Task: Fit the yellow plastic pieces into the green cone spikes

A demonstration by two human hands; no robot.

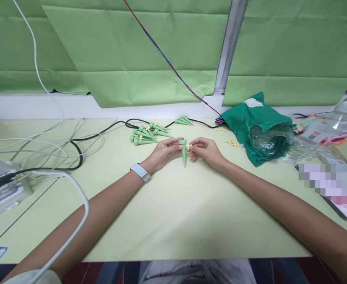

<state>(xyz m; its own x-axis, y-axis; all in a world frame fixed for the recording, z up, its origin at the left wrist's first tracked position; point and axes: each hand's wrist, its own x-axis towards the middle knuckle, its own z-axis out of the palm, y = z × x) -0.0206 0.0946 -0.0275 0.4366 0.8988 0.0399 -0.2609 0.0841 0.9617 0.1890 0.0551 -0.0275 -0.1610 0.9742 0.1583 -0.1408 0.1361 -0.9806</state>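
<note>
My left hand [164, 154] is closed on a green plant watering spike [184, 154], held point down by its capped top. Fingertips of my right hand [207, 152] pinch a small yellow valve [188, 147] at the spike's right side; whether it sits in the spike I cannot tell. Beyond my left hand lies a pile of green spikes [145, 134], several with yellow valves on them. A smaller group of spikes [184, 120] lies farther back. Loose yellow valves [233, 142] are scattered to the right of my right hand.
A torn green plastic bag [250, 118] and a clear bottle [321, 132] lie at the right. Black cable [101, 132] and white cables cross the table's left side to a power strip [6, 187]. One white cable [83, 201] passes over my left forearm. Green covering [150, 51] hangs behind.
</note>
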